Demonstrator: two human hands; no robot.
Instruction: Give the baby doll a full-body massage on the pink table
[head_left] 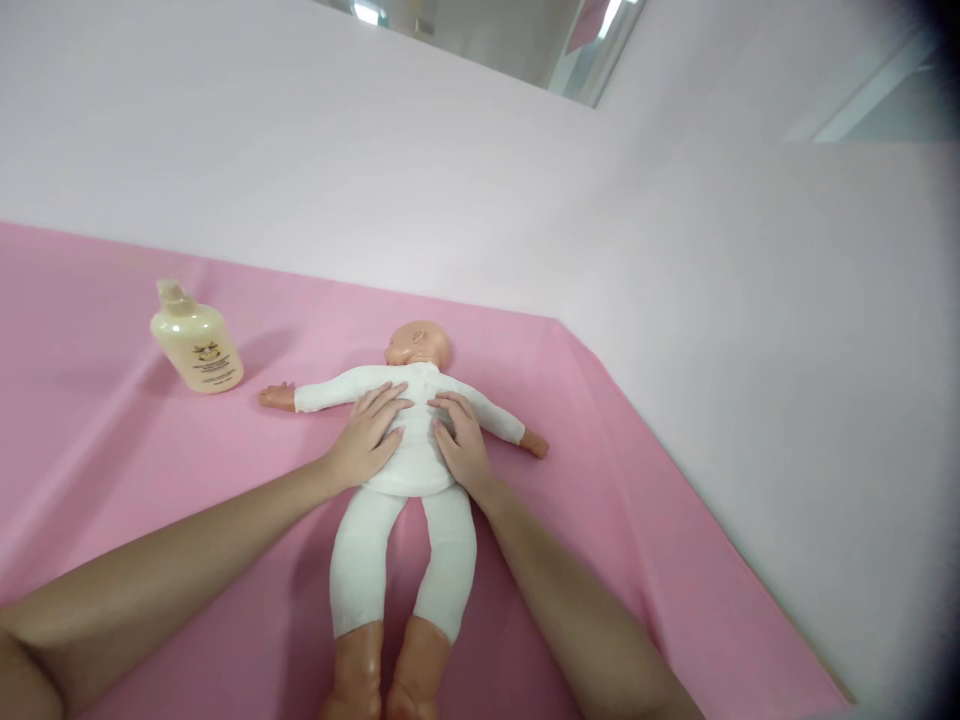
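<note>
While flat on doll, both hands, lotion btl nearby left

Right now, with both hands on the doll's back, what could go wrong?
1. The doll lies face down on the pink sheet; pressure from the left hand and right hand might slide it or bunch the sheet.
2. The bottle stands near the doll's outstretched arm; a wide sweep of the left hand could perhaps tip it.

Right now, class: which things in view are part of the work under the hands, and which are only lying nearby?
In use: baby doll in white clothes, lying flat; left hand and right hand, both flat on its torso.

Lying about: cream lotion bottle, apart from the doll; pink sheet beneath.
</note>
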